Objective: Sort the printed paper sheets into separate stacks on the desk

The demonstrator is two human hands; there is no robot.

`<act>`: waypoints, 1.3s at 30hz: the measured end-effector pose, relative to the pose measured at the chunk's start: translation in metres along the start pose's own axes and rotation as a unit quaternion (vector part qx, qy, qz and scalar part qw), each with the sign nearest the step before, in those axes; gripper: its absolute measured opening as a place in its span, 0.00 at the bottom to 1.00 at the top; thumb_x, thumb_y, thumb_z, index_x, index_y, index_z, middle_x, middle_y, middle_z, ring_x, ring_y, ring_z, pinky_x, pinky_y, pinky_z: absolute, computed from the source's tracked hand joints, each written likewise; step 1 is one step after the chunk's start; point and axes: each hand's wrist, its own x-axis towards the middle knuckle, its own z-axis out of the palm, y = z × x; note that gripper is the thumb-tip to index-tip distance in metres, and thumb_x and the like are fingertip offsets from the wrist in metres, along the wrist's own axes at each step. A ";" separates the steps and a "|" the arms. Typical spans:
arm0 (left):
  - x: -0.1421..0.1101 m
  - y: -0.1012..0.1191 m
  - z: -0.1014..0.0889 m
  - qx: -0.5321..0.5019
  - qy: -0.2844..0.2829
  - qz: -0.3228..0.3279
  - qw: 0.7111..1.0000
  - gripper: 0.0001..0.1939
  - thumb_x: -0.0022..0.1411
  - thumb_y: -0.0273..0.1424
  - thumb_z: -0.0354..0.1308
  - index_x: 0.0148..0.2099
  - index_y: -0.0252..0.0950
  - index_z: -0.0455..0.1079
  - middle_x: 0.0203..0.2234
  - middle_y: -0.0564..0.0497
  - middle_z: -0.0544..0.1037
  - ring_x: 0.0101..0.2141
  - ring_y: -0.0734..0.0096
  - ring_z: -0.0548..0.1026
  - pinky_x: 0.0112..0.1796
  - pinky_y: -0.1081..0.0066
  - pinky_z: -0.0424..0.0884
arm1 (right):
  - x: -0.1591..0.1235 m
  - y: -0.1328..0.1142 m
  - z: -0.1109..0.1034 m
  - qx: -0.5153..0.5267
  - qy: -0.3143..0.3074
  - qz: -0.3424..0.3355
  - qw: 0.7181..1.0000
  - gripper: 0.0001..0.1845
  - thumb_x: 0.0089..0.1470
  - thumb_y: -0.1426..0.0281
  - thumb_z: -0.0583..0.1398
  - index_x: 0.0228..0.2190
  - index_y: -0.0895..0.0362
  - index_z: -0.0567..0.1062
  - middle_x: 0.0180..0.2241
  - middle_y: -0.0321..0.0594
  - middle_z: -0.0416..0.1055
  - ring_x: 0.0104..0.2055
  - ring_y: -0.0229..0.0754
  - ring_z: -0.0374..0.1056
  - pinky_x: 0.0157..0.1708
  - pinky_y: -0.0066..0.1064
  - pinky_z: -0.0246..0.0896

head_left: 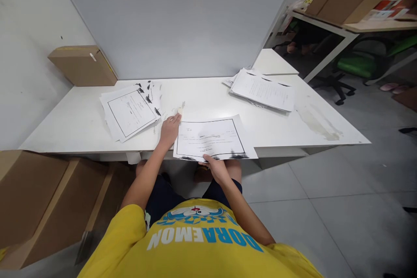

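Note:
A printed sheet [211, 139] with a black border and dark smudges along its near side lies at the table's front edge, partly overhanging it. My right hand [215, 168] grips its near edge, thumb on top and fingers beneath. My left hand [170, 130] rests on the table by the sheet's left corner, its fingers closed on a small cream-coloured block [180, 112]. To the left of that hand is a loose pile of bordered sheets [130, 110], several with black smudged edges. Another stack of printed papers [262, 91] lies at the back right.
The white table [195, 91] backs onto a tall pale panel [179, 21]. A cardboard box [83, 67] stands at the back left corner. Large cartons [29, 195] sit on the floor at left. On the right are a grey stain [321, 124], a second desk with boxes [345, 4] and a green chair [356, 63].

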 end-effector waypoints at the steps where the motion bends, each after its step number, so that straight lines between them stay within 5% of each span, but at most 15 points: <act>1: 0.000 0.000 0.000 0.002 -0.001 -0.001 1.000 0.25 0.71 0.25 0.40 0.66 0.34 0.63 0.64 0.48 0.66 0.60 0.53 0.65 0.55 0.55 0.64 | 0.000 0.000 0.000 0.003 0.001 0.000 1.000 0.26 0.35 0.65 0.69 0.41 0.55 0.77 0.47 0.43 0.77 0.53 0.55 0.71 0.42 0.42 0.78; 11: 0.001 -0.006 -0.001 0.020 -0.014 0.033 0.999 0.24 0.70 0.26 0.41 0.65 0.33 0.65 0.62 0.44 0.68 0.58 0.54 0.70 0.52 0.54 0.66 | 0.004 0.011 0.002 0.010 0.031 -0.012 0.999 0.30 0.32 0.63 0.69 0.42 0.55 0.76 0.48 0.43 0.77 0.49 0.54 0.72 0.34 0.39 0.77; 18: 0.004 -0.014 0.008 -0.004 0.043 0.033 0.999 0.24 0.70 0.29 0.42 0.63 0.37 0.67 0.60 0.41 0.71 0.55 0.54 0.74 0.50 0.53 0.69 | 0.014 0.009 0.006 -0.009 0.003 -0.039 0.999 0.31 0.35 0.61 0.68 0.45 0.54 0.77 0.48 0.43 0.77 0.50 0.54 0.73 0.36 0.39 0.76; 24: 0.001 -0.011 0.003 0.006 0.053 0.022 0.998 0.23 0.71 0.30 0.42 0.61 0.35 0.69 0.60 0.44 0.71 0.55 0.56 0.74 0.50 0.56 0.69 | 0.013 -0.007 -0.041 -0.082 0.113 -0.055 0.989 0.27 0.34 0.65 0.70 0.41 0.52 0.78 0.45 0.43 0.79 0.50 0.54 0.74 0.40 0.39 0.75; 28: 0.000 -0.008 0.001 0.004 0.059 0.019 0.998 0.23 0.72 0.31 0.40 0.61 0.32 0.68 0.59 0.43 0.72 0.55 0.56 0.74 0.51 0.56 0.68 | 0.046 -0.050 -0.092 -0.115 0.203 -0.107 0.966 0.12 0.37 0.68 0.69 0.28 0.55 0.76 0.29 0.45 0.78 0.44 0.53 0.75 0.37 0.35 0.74; 30: 0.000 -0.007 0.001 -0.002 0.054 0.022 0.998 0.23 0.72 0.31 0.40 0.61 0.33 0.69 0.59 0.43 0.72 0.55 0.57 0.74 0.51 0.56 0.68 | 0.082 -0.087 -0.108 -0.039 0.249 -0.163 0.954 0.09 0.38 0.72 0.68 0.25 0.55 0.73 0.27 0.43 0.76 0.41 0.50 0.75 0.35 0.33 0.74; 35: 0.000 -0.009 0.002 -0.013 0.056 0.018 0.998 0.23 0.72 0.32 0.41 0.61 0.35 0.69 0.60 0.43 0.71 0.56 0.57 0.73 0.52 0.55 0.68 | 0.189 -0.182 -0.111 0.042 0.201 -0.222 0.953 0.12 0.46 0.80 0.58 0.34 0.56 0.70 0.31 0.32 0.73 0.34 0.34 0.71 0.39 0.28 0.73; 39: -0.002 -0.012 0.004 -0.019 0.061 0.012 0.998 0.23 0.72 0.32 0.41 0.61 0.35 0.69 0.60 0.44 0.72 0.56 0.57 0.73 0.53 0.56 0.69 | 0.243 -0.216 -0.110 0.002 0.225 -0.126 0.966 0.09 0.53 0.80 0.54 0.35 0.57 0.70 0.27 0.31 0.70 0.26 0.31 0.65 0.30 0.24 0.69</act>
